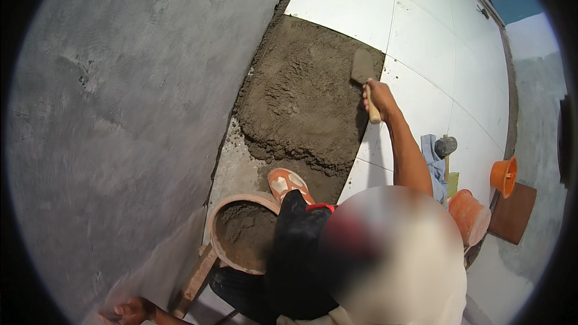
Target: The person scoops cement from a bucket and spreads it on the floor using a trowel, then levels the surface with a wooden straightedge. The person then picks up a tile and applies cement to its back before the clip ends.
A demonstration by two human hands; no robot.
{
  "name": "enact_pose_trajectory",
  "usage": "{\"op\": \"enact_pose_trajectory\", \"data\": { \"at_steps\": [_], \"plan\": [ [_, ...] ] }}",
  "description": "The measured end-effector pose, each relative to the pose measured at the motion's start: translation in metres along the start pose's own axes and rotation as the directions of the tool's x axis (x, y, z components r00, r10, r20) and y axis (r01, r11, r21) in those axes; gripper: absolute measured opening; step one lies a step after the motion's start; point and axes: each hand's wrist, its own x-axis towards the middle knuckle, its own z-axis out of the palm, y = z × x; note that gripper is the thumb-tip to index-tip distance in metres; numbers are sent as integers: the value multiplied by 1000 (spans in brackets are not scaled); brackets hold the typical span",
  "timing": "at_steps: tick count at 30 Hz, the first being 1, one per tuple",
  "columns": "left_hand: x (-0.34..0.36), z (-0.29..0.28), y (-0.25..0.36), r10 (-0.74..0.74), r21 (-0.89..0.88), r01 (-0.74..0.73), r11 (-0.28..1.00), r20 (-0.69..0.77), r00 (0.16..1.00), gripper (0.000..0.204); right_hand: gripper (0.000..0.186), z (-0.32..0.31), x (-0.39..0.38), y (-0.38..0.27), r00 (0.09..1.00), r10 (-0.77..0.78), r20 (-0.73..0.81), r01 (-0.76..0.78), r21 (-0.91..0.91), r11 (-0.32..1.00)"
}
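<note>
My right hand [379, 97] is closed around the wooden handle of a trowel [362, 66]. The trowel's mortar-smeared blade lies over the right edge of a rough bed of wet grey mortar [295, 96], beside the white tiles [421, 78]. Down at the lower left, my left hand [129, 311] is by the grey wall [120, 120], fingers loosely bent and nothing visible in them; whether it touches the wall is unclear. A round bucket [215, 229] partly filled with mortar stands near my orange-and-white shoe [289, 184].
Right of my arm lie a blue-grey cloth [432, 165] and a mallet with a black head [445, 146]. Beyond are an orange bucket [468, 216], a smaller orange pail [503, 176] and a flat brown slab [513, 213]. A wooden length [195, 281] leans by the mortar bucket. A blurred patch hides the lower middle.
</note>
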Motion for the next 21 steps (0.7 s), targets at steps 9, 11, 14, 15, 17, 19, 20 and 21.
{"op": "enact_pose_trajectory", "data": {
  "at_steps": [9,11,14,15,17,19,20,21],
  "plan": [
    [-6,5,-2,-48,-33,48,998,25,999,50,64,-69,31,-21,857,-509,79,315,-862,397],
    [-6,1,-4,-53,-12,54,998,23,998,51,58,-40,46,-53,804,-557,208,408,-875,260],
    [-6,-1,-22,22,52,-21,998,-13,1000,51,52,35,46,-107,803,-523,287,408,-904,130],
    [-5,2,-26,58,69,-55,996,-51,997,49,49,47,55,-128,809,-498,313,396,-916,68],
    [-6,4,-33,109,94,-100,991,-90,990,48,46,70,74,-156,806,-460,372,400,-916,-40],
    [-8,3,-39,120,110,-110,988,-94,988,49,44,91,86,-176,783,-466,412,429,-900,-75],
    [-8,4,-37,114,92,-105,990,-102,988,48,43,94,96,-181,775,-465,429,442,-893,-88],
    [-7,5,-34,107,74,-99,992,-110,988,47,43,96,106,-185,766,-464,444,453,-886,-100]
  ]
}}
